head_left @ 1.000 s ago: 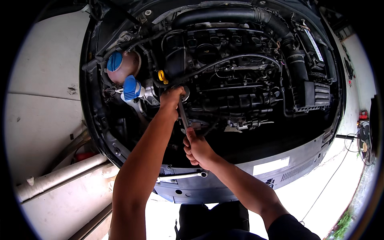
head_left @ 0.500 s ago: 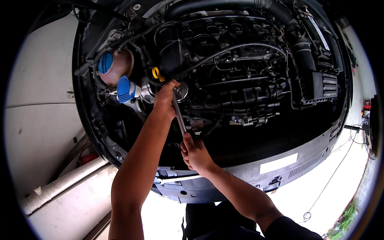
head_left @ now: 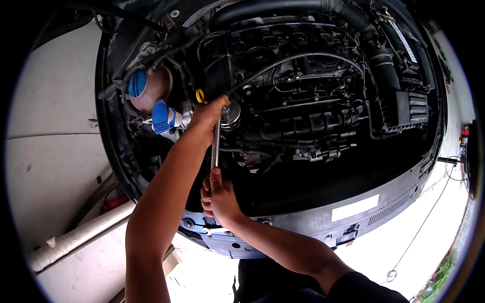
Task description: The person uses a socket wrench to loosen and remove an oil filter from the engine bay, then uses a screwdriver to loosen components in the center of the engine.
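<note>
My left hand (head_left: 208, 117) is closed on the head end of a long steel wrench (head_left: 216, 146), over a round metal fitting (head_left: 231, 118) in the engine bay. My right hand (head_left: 220, 199) grips the lower end of the bar, fingers wrapped round it. Just left of my left hand are a yellow loop handle (head_left: 199, 95), a blue-capped white filler neck (head_left: 161, 118) and a round reservoir with a blue cap (head_left: 154, 90).
The car's front panel (head_left: 303, 217) crosses below the engine (head_left: 293, 126); a second wrench (head_left: 214, 230) lies on it, partly behind my right arm. A pale pipe (head_left: 81, 237) runs at the lower left. A cable (head_left: 419, 232) hangs at the right.
Both hands and the long wrench have swung left, the lower end most, so the bar now stands closer to vertical. My right hand now covers part of the wrench on the front panel.
</note>
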Demonstrator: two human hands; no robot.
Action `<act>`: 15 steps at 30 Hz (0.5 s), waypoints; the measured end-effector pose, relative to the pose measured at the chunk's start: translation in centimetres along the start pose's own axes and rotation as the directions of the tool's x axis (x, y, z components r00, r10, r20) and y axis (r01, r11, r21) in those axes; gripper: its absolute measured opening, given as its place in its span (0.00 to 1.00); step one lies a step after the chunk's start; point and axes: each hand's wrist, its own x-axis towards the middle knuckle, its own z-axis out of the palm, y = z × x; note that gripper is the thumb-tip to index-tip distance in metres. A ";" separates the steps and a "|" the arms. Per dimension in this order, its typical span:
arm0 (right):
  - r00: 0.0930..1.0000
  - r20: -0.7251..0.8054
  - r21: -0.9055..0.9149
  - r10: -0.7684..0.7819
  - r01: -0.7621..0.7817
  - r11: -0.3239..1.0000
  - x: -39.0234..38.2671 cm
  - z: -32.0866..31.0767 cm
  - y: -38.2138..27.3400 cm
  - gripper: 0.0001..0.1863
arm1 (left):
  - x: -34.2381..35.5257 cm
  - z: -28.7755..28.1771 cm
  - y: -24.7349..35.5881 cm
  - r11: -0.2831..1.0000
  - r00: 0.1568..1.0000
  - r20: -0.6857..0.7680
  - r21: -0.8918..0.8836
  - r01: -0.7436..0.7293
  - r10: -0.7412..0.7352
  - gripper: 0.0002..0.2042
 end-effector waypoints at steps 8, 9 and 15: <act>0.890 0.115 0.440 -0.440 0.352 0.826 12.5 7.1 10.2 0.12 | 0.5 -1.0 -0.3 0.270 0.845 0.263 0.867 -0.418 0.465 0.19; 0.896 0.166 0.568 -0.413 0.255 0.783 13.2 7.7 10.0 0.10 | 0.3 -0.9 0.2 0.148 0.842 0.343 0.888 -0.435 0.416 0.19; 0.669 0.236 0.867 -0.704 0.181 0.464 15.7 10.7 9.1 0.11 | 0.6 -0.9 1.2 -0.063 0.801 0.484 0.866 -0.496 0.352 0.21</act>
